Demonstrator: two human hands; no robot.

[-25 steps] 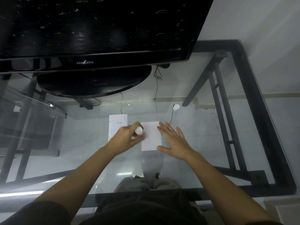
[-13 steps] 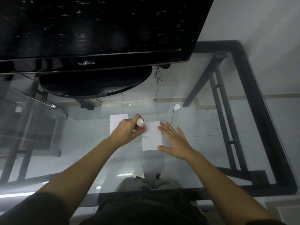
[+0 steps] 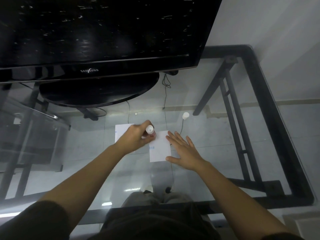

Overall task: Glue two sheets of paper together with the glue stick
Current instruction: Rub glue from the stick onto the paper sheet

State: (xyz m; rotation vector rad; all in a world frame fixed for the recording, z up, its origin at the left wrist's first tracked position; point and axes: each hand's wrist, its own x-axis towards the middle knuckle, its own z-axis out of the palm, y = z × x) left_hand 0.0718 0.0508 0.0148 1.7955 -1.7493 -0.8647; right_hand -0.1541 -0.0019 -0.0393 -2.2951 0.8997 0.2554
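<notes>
Two small white sheets lie side by side on the glass table [image 3: 216,153]. My left hand [image 3: 136,136] grips a white glue stick [image 3: 150,131], its lower end pressed at the top left corner of the right sheet [image 3: 160,149]. The left sheet [image 3: 121,131] is partly covered by that hand. My right hand [image 3: 183,149] lies flat with fingers spread, its fingertips and thumb resting along the right sheet's right edge. The glue stick's white cap [image 3: 185,115] sits apart on the glass, beyond my right hand.
A black television [image 3: 103,32] on a round stand [image 3: 98,94] fills the far side of the table. Thin black cables [image 3: 166,101] run across the glass. The table's black metal frame [image 3: 270,118] borders the right and near edges.
My left hand has slid the glue stick away from me, from the right sheet's left edge up to its top left corner. My right hand has stayed flat in place.
</notes>
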